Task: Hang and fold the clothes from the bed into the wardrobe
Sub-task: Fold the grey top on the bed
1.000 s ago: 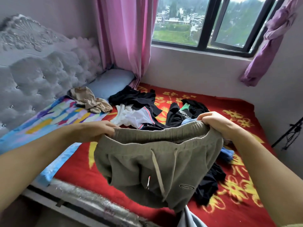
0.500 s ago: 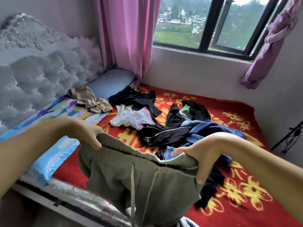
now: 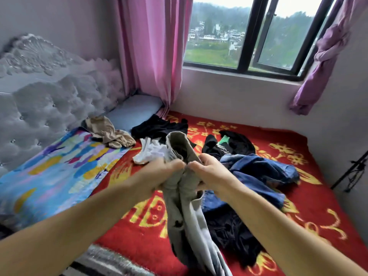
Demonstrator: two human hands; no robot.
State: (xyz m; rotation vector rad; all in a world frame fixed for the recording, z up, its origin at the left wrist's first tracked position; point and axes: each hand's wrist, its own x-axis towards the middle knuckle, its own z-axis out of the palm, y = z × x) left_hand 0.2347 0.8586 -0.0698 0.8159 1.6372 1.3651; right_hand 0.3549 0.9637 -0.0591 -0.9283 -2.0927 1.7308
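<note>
Item 1, far left of the fingers: patterned sheet (image 3: 59, 166) against the padded headboard (image 3: 49, 102); beige garment (image 3: 109, 132) lay crumpled on it, unfolded.

Item 2, just beyond the left fingers: white top (image 3: 151, 154) and black garment (image 3: 159, 127), both loose on the red blanket (image 3: 298, 206).

Item 3, centre: grey-green sweatpants (image 3: 185, 206), held above the bed. Left hand (image 3: 163, 174) and right hand (image 3: 211, 174) were brought together, knuckles nearly touching, fingers of each curled and clamped on the waistband, which was doubled side to side; one flap stood up above the fingers, the legs hung below them. Judged: lengthwise fold in progress, further folds outstanding.

Item 4, right of the right fingers: blue denim (image 3: 258, 176) over black clothing (image 3: 235, 236); further black jacket (image 3: 235, 144) beyond.

Status, judged: most of the pile was untouched; the wardrobe was out of view, so nothing could be counted as stored.
</note>
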